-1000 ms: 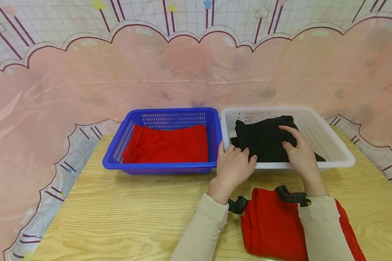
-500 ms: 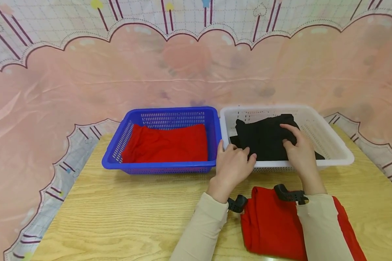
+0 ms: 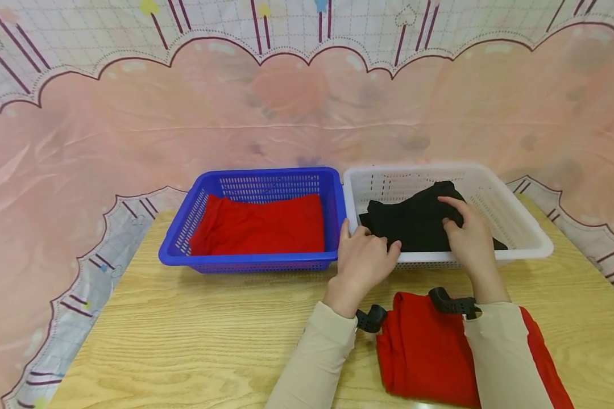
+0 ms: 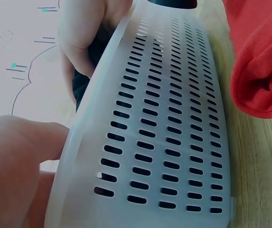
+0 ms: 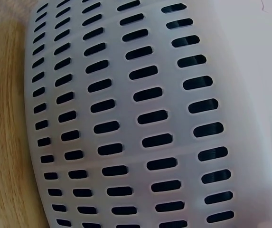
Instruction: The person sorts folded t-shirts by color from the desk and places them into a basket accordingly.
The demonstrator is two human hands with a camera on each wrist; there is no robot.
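Observation:
A black folded garment (image 3: 414, 221) lies in the white basket (image 3: 522, 250), its right part raised. My right hand (image 3: 471, 238) reaches over the near rim and grips the garment, thumb and index finger curled about its right part. At the basket's near left corner is my left hand (image 3: 365, 255); its fingers bend down beside the garment's left end, and their tips are hidden. In the left wrist view that hand (image 4: 12, 161) touches the rim, with the other hand (image 4: 81, 38) farther along. The right wrist view has only the perforated basket wall (image 5: 131, 114).
A blue basket (image 3: 261, 260) stands against the white one's left side and holds a red folded garment (image 3: 266, 227). Another red folded garment (image 3: 424, 352) lies on the wooden table (image 3: 194, 341), partly under the right forearm. A patterned cloth (image 3: 286, 142) hangs behind.
The black garment's left part has sunk lower in the white basket, and its upper edge now slopes down to the left. Both hands have stayed almost in place.

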